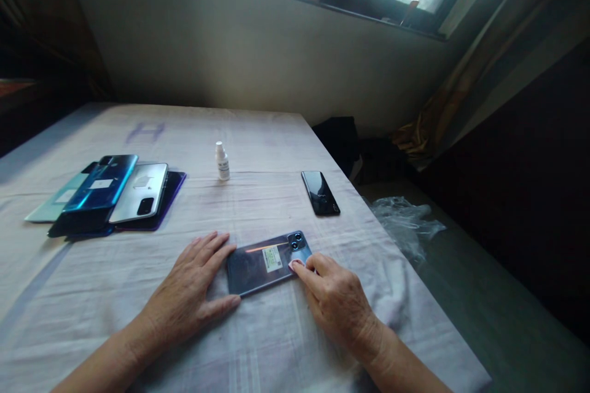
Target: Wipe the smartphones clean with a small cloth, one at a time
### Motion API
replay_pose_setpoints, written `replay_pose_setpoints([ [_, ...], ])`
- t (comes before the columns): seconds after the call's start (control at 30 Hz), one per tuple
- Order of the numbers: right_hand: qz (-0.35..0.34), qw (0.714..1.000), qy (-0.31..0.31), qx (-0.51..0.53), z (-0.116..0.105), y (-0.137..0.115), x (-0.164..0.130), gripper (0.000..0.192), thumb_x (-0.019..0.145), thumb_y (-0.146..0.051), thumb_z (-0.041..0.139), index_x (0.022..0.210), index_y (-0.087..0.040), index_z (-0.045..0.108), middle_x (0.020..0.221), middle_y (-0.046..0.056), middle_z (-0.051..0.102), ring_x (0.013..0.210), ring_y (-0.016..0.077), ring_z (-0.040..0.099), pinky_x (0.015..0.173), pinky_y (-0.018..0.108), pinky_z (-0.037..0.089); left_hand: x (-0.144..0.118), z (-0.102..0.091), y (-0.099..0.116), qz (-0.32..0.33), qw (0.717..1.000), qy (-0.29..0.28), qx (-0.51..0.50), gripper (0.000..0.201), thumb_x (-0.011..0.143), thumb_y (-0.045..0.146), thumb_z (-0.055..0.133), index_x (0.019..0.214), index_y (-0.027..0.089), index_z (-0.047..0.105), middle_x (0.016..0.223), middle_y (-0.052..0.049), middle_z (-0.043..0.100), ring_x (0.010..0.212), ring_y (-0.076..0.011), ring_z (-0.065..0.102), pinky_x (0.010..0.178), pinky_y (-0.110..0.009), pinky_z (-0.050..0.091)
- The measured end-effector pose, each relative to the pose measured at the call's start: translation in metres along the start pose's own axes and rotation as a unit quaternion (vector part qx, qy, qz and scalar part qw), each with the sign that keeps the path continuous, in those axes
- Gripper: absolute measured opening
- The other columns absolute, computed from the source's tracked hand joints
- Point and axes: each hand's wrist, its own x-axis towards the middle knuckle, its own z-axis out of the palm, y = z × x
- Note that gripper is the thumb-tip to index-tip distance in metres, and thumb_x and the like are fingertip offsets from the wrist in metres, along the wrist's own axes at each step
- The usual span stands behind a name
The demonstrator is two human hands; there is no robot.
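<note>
A dark blue-grey smartphone back (pixel 253 264) lies flat on the cloth, its camera lenses at the far right corner and a white-green label near the middle. My left hand (pixel 193 282) rests around its left end, fingers spread, with the thumb and index finger touching the edge. Pinched in my right hand (pixel 338 295) is a small pinkish-white cloth (pixel 294 265), pressed on the phone's lower right part. Most of that cloth is hidden under the fingertips. A small white dropper bottle (pixel 222 163) stands upright beyond the phone.
Several phone backs overlap at the left, a silver one (pixel 142 190) and a blue one (pixel 101 184) among them. A black phone (pixel 321 193) lies near the right edge of the cloth-covered table (pixel 258 129). Clear plastic wrap (pixel 405 224) sits beyond that edge, lower down.
</note>
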Motion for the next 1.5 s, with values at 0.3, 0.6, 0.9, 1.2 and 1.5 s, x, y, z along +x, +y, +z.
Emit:
replay_pose_setpoints([
  [0.3, 0.042, 0.997, -0.059, -0.031, 0.004, -0.003, 0.028, 0.034, 0.088, -0.008, 0.057, 0.114, -0.022, 0.073, 0.094, 0.005, 0.070, 0.078, 0.0172, 0.064, 0.066, 0.025, 0.046, 0.001, -0.002, 0.001, -0.003, 1.000, -0.004, 0.003, 0.075, 0.084, 0.064, 0.065, 0.144, 0.022, 0.052, 0.154, -0.016, 0.046, 0.142, -0.0392, 0.042, 0.114, -0.059, 0.036],
  [0.6, 0.074, 0.993, -0.083, -0.050, 0.011, -0.006, 0.054, 0.030, 0.090, -0.010, 0.058, 0.111, -0.023, 0.074, 0.093, 0.005, 0.069, 0.080, 0.0182, 0.061, 0.067, 0.027, 0.043, 0.001, 0.002, -0.001, -0.006, 1.000, -0.008, -0.009, 0.076, 0.083, 0.064, 0.066, 0.145, 0.023, 0.052, 0.155, -0.016, 0.045, 0.142, -0.0401, 0.041, 0.114, -0.061, 0.034],
  [0.9, 0.062, 0.994, -0.083, -0.041, 0.011, -0.010, 0.053, 0.030, 0.092, -0.012, 0.058, 0.114, -0.024, 0.073, 0.094, 0.005, 0.069, 0.081, 0.0180, 0.061, 0.067, 0.027, 0.042, 0.000, 0.003, -0.002, -0.016, 0.999, -0.009, -0.028, 0.078, 0.081, 0.065, 0.068, 0.147, 0.026, 0.049, 0.157, -0.012, 0.044, 0.143, -0.0394, 0.040, 0.116, -0.060, 0.032],
  [1.2, 0.041, 0.992, -0.112, -0.041, 0.014, -0.025, 0.063, 0.027, 0.095, -0.015, 0.056, 0.116, -0.023, 0.071, 0.098, 0.006, 0.069, 0.083, 0.0184, 0.062, 0.066, 0.027, 0.041, 0.003, -0.002, 0.000, -0.023, 0.999, -0.030, -0.033, 0.079, 0.079, 0.065, 0.070, 0.144, 0.024, 0.053, 0.156, -0.014, 0.045, 0.144, -0.0396, 0.039, 0.115, -0.061, 0.032],
  [1.5, 0.082, 0.989, -0.118, -0.038, 0.010, -0.014, 0.061, 0.029, 0.095, -0.015, 0.055, 0.116, -0.026, 0.072, 0.100, 0.005, 0.069, 0.086, 0.0188, 0.063, 0.069, 0.027, 0.043, 0.001, -0.001, 0.002, -0.023, 0.999, -0.018, -0.037, 0.080, 0.079, 0.061, 0.071, 0.142, 0.016, 0.051, 0.154, -0.018, 0.046, 0.144, -0.0383, 0.040, 0.116, -0.060, 0.033],
])
